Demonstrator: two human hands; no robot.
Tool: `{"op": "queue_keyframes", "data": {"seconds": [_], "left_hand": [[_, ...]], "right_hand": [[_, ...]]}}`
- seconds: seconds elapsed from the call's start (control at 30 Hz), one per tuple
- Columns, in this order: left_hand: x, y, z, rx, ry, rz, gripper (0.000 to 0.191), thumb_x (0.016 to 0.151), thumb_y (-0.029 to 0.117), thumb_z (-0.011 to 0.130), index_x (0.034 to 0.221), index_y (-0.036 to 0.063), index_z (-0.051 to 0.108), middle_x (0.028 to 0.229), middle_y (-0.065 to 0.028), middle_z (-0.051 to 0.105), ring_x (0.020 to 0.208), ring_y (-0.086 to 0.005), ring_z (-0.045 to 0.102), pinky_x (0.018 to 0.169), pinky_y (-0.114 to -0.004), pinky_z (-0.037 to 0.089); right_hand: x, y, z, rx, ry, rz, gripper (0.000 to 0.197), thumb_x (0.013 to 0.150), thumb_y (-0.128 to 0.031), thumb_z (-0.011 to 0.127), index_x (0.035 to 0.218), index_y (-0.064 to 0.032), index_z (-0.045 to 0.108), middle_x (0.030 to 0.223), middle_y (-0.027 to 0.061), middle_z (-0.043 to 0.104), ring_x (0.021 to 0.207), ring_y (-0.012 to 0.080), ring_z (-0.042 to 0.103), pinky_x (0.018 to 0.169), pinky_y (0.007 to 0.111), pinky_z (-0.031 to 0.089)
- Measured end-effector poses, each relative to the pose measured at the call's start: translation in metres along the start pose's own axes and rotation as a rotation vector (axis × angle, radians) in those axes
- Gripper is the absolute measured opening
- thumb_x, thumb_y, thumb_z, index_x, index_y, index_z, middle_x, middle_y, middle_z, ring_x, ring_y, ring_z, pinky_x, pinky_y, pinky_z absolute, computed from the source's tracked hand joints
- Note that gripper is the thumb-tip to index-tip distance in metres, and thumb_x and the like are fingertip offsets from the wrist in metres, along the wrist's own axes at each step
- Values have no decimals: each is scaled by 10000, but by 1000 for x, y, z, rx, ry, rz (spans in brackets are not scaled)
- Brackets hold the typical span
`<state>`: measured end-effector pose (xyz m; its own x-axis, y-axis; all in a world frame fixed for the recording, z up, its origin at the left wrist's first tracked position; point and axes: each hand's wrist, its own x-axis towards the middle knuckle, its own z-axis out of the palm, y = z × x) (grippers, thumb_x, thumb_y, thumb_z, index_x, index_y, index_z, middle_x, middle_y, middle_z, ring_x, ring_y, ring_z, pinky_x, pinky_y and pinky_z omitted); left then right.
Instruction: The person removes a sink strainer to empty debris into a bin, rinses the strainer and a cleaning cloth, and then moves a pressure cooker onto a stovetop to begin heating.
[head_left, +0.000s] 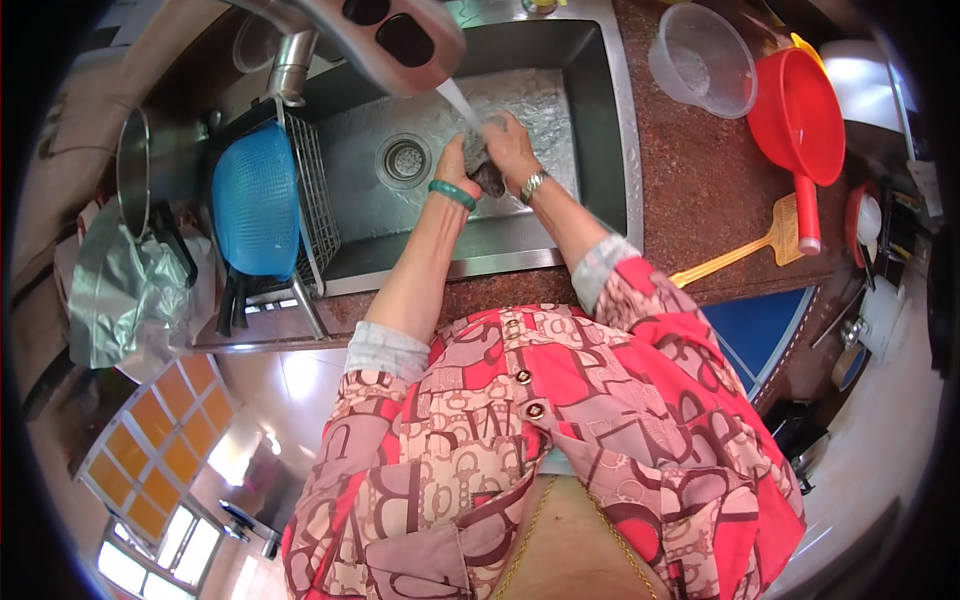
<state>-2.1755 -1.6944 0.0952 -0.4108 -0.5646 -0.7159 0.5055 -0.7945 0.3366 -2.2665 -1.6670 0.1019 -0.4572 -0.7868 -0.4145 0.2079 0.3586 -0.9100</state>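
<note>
Both my hands are low over the basin of a stainless steel sink (592, 150), under a stream of water (460, 103) from the faucet head (409, 45). Between them is a dark grey, wet cloth-like thing (487, 178); its exact kind is unclear. My left hand (456, 166), with a green bangle at the wrist, grips its left side. On its right side my right hand (510, 146) is closed, a metal watch at that wrist. Some fingertips are hidden by the hands and the water. The drain strainer (407, 160) lies left of my hands.
At the sink's left end, a blue plastic colander (256, 200) leans by a wire rack (319, 195). On the stone counter (675, 187) to the right are a clear plastic bowl (701, 61), a red dipper (799, 116) and a yellow spatula (784, 231). A plastic bag (124, 292) hangs far left.
</note>
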Motion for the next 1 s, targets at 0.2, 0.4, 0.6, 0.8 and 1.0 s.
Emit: {"op": "queue_keyframes", "data": {"seconds": [0.2, 0.4, 0.6, 0.8, 1.0], "left_hand": [[-22, 3, 21, -135, -97, -29, 240, 880, 204, 412, 986, 28, 537, 922, -113, 600, 817, -244, 593, 772, -384, 487], [-13, 11, 8, -107, -32, 45, 389, 869, 401, 428, 1002, 57, 552, 953, -113, 600, 888, -264, 578, 794, -418, 474], [-38, -4, 20, 40, -144, -125, 407, 882, 421, 378, 1067, 78, 495, 1054, -124, 543, 1008, -317, 511, 852, -512, 408], [-7, 11, -2, -178, -63, 67, 402, 887, 392, 370, 1101, 67, 468, 1117, -133, 509, 1047, -332, 490, 901, -538, 376], [-41, 2, 27, -99, -69, 19, 349, 905, 375, 330, 1015, 85, 491, 1014, -84, 547, 998, -270, 516, 930, -449, 385]], "right_hand": [[-19, -14, 25, -385, 173, -470, 256, 701, -158, 505, 909, -31, 583, 892, 247, 587, 851, 379, 563, 757, 424, 446], [-13, -11, -6, -379, -227, -303, 247, 699, -148, 519, 907, -50, 609, 939, 227, 591, 859, 370, 567, 762, 429, 446], [-8, -20, 5, -529, -25, -434, 316, 744, -292, 556, 937, -53, 627, 903, 217, 607, 867, 378, 567, 774, 417, 449], [-44, -26, -1, -325, -291, -716, 272, 788, -221, 538, 1003, -74, 615, 1000, 191, 587, 951, 357, 541, 835, 377, 425], [12, -8, -14, -834, -223, -641, 244, 818, -229, 479, 974, -99, 615, 876, 197, 604, 788, 365, 577, 653, 419, 464]]}}
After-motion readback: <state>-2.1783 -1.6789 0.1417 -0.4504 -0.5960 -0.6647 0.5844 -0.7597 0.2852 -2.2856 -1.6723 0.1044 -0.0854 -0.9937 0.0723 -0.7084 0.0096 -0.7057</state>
